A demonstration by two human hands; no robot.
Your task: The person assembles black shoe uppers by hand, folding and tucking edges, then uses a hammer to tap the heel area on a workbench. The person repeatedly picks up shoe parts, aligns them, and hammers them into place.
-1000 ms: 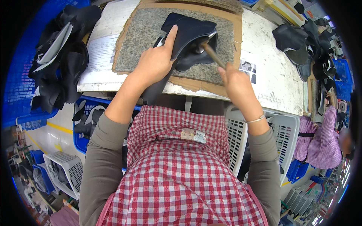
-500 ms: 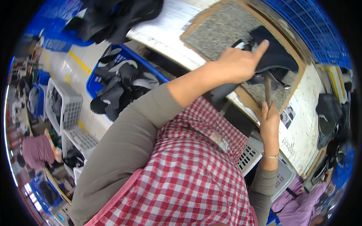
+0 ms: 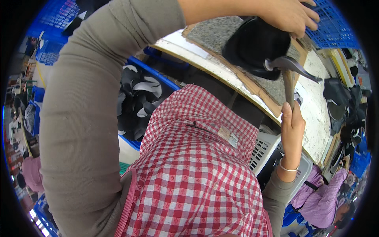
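Note:
My right hand (image 3: pixel 293 122) is closed round the wooden handle of a hammer (image 3: pixel 289 85). Its metal head has a small round face on one side and a long curved tail on the other. The head lies in front of a glossy black curved piece, seemingly a shoe upper (image 3: pixel 256 43); whether they touch I cannot tell. My left hand (image 3: pixel 290 15) grips the upper's far edge from above, fingers bent over it and partly hidden. Beneath is a speckled grey stone slab (image 3: pixel 213 34) in a cardboard-like border.
The white worktable (image 3: pixel 312 136) runs diagonally, with dark pieces (image 3: pixel 335 98) along its right side. A blue crate (image 3: pixel 335 25) stands at the far right. Left of the table, a blue basket (image 3: pixel 154 71) holds black and grey pieces. A light grey crate (image 3: pixel 262 154) sits under the near edge.
My left arm has swung up and farther out, the hand shifting from pressing the piece to its far edge. The black piece is turned and looks larger. The hammer has moved slightly right.

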